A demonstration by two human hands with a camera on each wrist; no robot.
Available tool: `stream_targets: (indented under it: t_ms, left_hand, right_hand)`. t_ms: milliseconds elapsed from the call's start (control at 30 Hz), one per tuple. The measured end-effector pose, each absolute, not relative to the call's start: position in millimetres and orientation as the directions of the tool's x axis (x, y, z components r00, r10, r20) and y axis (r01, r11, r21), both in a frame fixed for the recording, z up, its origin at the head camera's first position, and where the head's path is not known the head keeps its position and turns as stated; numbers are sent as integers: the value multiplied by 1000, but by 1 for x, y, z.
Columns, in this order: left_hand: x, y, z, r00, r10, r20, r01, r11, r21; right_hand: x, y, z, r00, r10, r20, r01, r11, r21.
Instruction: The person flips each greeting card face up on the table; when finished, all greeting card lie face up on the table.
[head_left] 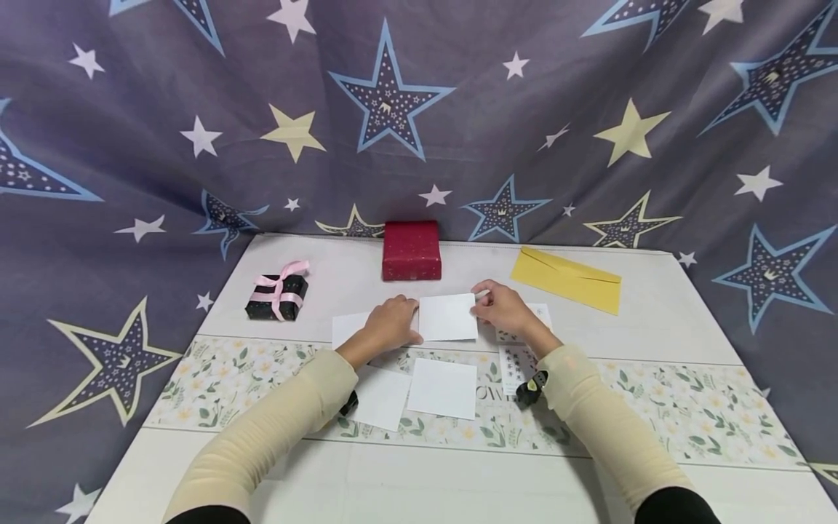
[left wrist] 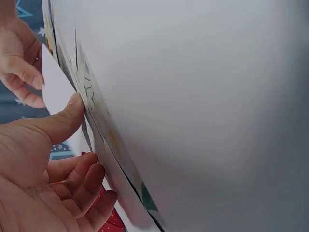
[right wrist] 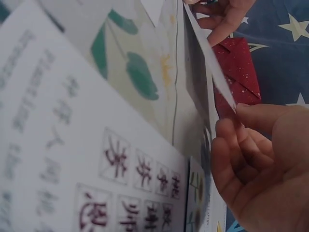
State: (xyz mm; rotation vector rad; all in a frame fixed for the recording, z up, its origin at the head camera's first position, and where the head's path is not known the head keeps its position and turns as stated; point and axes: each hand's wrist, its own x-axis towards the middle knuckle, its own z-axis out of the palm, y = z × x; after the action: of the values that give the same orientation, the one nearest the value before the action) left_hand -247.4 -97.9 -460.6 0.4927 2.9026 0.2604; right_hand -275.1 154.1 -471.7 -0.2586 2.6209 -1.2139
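A small white card (head_left: pixel 448 317) sits mid-table between both hands. My left hand (head_left: pixel 393 322) holds its left edge, the thumb (left wrist: pixel 72 104) laid against the card (left wrist: pixel 55 89) and the other fingers curled beneath. My right hand (head_left: pixel 500 309) pinches the right edge between thumb and fingertips (right wrist: pixel 231 123). In the right wrist view the card (right wrist: pixel 212 58) stands tilted up off the table, with the left hand (right wrist: pixel 219 19) at its far end. A red wrapped box (head_left: pixel 411 250) stands just behind the card.
A black gift box with pink ribbon (head_left: pixel 278 295) is at the left and a yellow envelope (head_left: pixel 568 280) at the right. Two white sheets (head_left: pixel 444 388) lie nearer me, and a printed sheet (head_left: pixel 517 364) lies under my right wrist. Starry cloth hangs behind the table.
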Motion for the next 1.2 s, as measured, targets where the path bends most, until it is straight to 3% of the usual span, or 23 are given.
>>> stream_targets:
  t_ms: [233,533,800,967,1200]
  left_hand:
    - [-250,-98,-463,-933,344,-110,311,920,237]
    - [-252,-99,-464,-948,311,74,312,850,424]
    - [-260,-96,-455,-962,264,74,264,820,508]
    - [-263,-97,-451,-965,243,101,255,773,581]
    - [-270,-101,-451,-968,237,80,222,671,707]
  right_hand:
    - [-273,156,-466,-959,-263,-103,-93,639,-763]
    - [-271,168,-458,-963,-270,-12,-169,637,-752]
    - [-272,174,-450,-969,-244,32,-174,588,-790]
    - [-270,177,-449,-963,-265,41,-175,505,-845]
    - [-267,185,-448,-921,-390,14,-160,343,-926]
